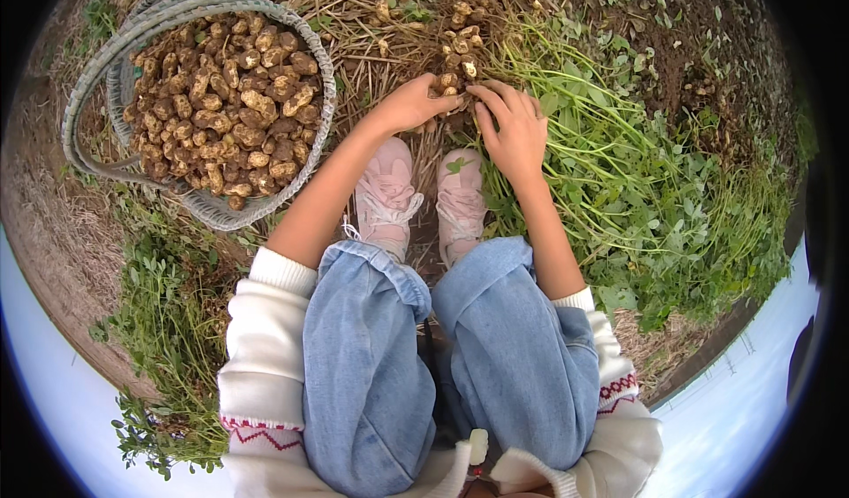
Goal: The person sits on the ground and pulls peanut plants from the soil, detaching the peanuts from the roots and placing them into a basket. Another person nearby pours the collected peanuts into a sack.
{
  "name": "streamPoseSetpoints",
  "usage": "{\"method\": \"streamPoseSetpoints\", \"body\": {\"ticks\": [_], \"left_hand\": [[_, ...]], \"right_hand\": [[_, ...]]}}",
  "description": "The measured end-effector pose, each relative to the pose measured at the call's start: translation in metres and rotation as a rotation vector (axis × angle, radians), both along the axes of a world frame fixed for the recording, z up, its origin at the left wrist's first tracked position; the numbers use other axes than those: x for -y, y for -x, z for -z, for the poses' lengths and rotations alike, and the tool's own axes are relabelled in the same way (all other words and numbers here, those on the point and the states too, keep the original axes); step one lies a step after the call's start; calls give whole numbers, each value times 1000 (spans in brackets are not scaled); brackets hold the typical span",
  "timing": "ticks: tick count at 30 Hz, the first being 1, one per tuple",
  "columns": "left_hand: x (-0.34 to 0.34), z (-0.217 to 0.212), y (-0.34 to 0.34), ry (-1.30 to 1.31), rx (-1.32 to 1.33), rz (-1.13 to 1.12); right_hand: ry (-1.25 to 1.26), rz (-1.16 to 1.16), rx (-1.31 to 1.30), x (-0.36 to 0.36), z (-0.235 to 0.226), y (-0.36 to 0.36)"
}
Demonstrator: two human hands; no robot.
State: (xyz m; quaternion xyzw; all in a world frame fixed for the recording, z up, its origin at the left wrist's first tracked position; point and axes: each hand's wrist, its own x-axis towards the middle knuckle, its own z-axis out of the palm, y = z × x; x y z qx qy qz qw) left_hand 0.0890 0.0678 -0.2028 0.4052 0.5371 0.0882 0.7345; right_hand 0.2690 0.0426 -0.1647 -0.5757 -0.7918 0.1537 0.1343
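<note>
Just beyond my shoes, a clump of soil-covered peanuts (461,43) hangs on the roots of pulled peanut plants (588,113). My left hand (412,103) reaches in from the left, with its thumb and fingers closed on peanuts at the near end of the clump. My right hand (516,132) comes from the other side, back of the hand up. Its fingers bend over the root end of the plants, against the same peanuts. The fingertips of both hands nearly meet and are partly hidden. Green stems and leaves fan out to the right of my right hand.
A woven basket (329,91) with a tall handle, heaped with peanuts (225,104), stands to the left of my left forearm. My pink shoes (386,193) are planted below my hands. Dry straw (354,20) covers the ground ahead. More leafy plants (168,312) lie at the left.
</note>
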Motion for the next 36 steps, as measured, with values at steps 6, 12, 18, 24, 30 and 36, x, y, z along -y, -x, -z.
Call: {"method": "streamPoseSetpoints", "body": {"ticks": [6, 12, 18, 24, 30, 36], "left_hand": [[13, -1, -8, -512, -170, 28], [35, -66, 6, -512, -110, 136], [52, -176, 65, -705, -353, -46], [68, -198, 123, -821, -1638, -68], [46, -173, 56, -954, -732, -276], [14, -9, -10, -396, -334, -194]], "right_hand": [[5, 22, -1, 1, 3, -1], [85, 40, 76, 4, 6, 3], [63, 8, -1, 0, 8, -12], [98, 0, -13, -1, -3, -1], [63, 4, 22, 2, 3, -11], [24, -36, 4, -2, -2, 4]]}}
